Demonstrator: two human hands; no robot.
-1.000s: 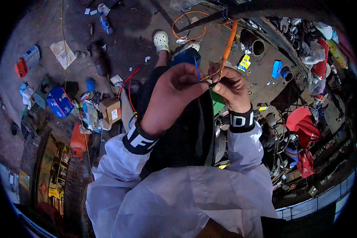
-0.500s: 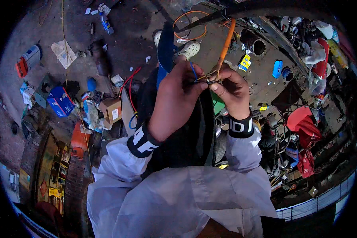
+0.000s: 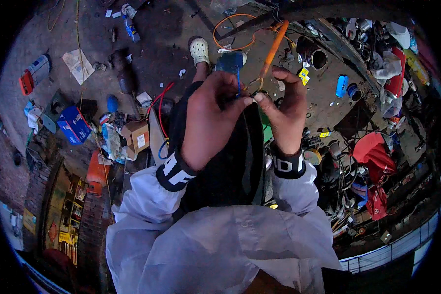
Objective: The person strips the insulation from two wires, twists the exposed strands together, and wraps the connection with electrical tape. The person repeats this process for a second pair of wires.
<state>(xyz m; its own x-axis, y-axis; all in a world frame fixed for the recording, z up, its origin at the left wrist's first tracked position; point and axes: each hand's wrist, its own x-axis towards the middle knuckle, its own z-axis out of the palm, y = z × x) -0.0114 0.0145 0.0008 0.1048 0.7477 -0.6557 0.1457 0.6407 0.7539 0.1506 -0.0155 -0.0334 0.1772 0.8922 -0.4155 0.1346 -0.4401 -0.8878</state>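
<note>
An orange cable comes down from the bar above, its stripped end splitting into thin pale wires in front of me. My left hand is closed in a pinch at the wire ends. A thin blue wire sticks up past its fingers. Beside it, my right hand has its index finger lifted away from its thumb. The right thumb tip meets the left thumb near a small dark piece, too small to name. The right hand's lower fingers are partly hidden.
A dark bar crosses above, with an orange cable loop on the ground beyond. Left lie a blue box, an open cardboard box and red wire. Scrap, a metal cylinder and red cloth crowd the right.
My right index finger has lifted off the cable end, and the right hand has opened out. The lower end of the cable has shifted slightly up and left. One foot has moved.
</note>
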